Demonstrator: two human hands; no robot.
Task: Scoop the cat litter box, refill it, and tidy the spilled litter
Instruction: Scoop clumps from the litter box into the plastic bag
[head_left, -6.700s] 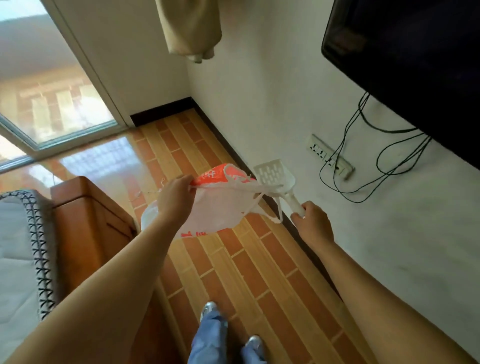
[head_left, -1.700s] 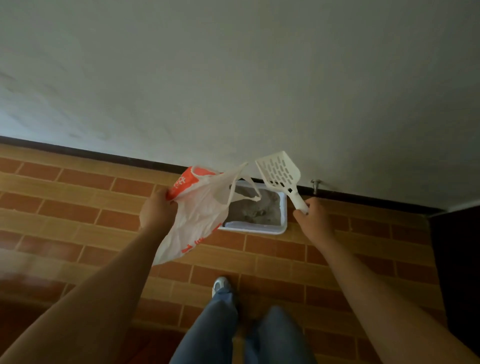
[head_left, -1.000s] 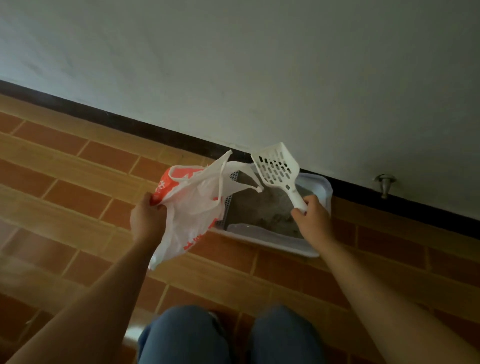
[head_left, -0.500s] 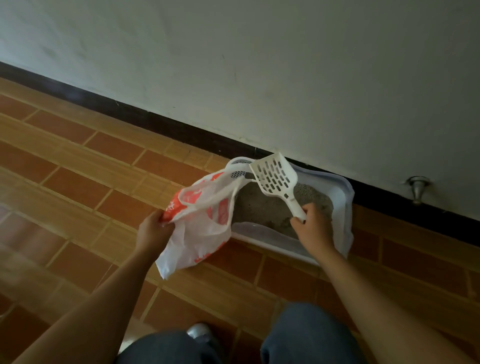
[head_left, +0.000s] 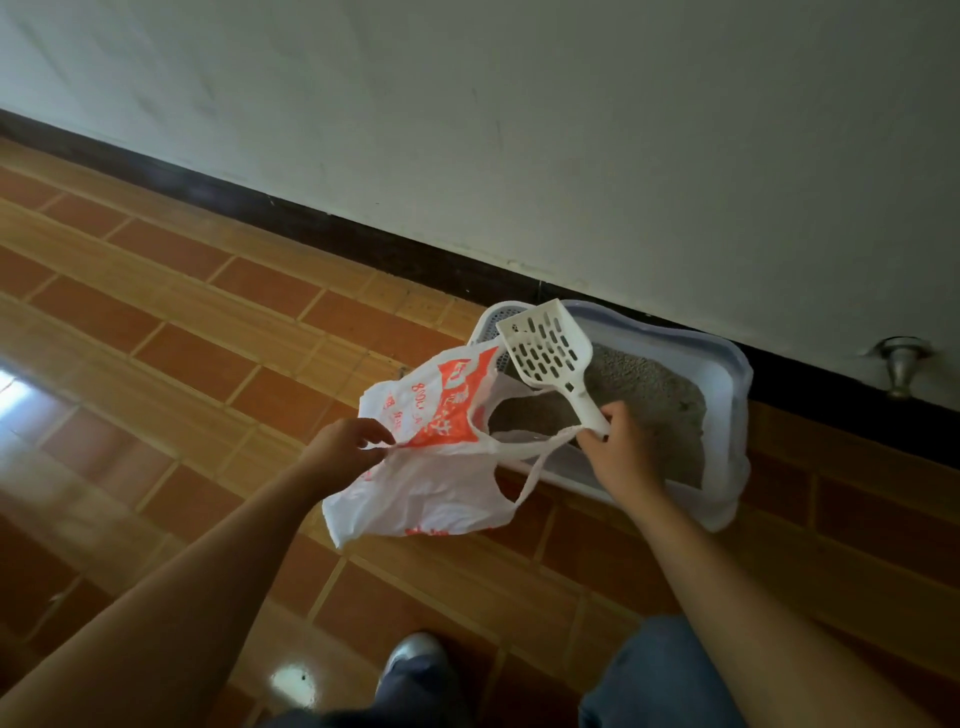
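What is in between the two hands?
In the head view, the plastic bag stretches between the left hand and the right hand, which also holds the scoop.

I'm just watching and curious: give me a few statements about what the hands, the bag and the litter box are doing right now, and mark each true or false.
1. The right hand holds the white scoop by its handle. True.
2. The scoop is full of litter. False: it looks empty.
3. The left hand grips the plastic bag. True.
4. The litter box stands mid-room. False: it sits against the wall.
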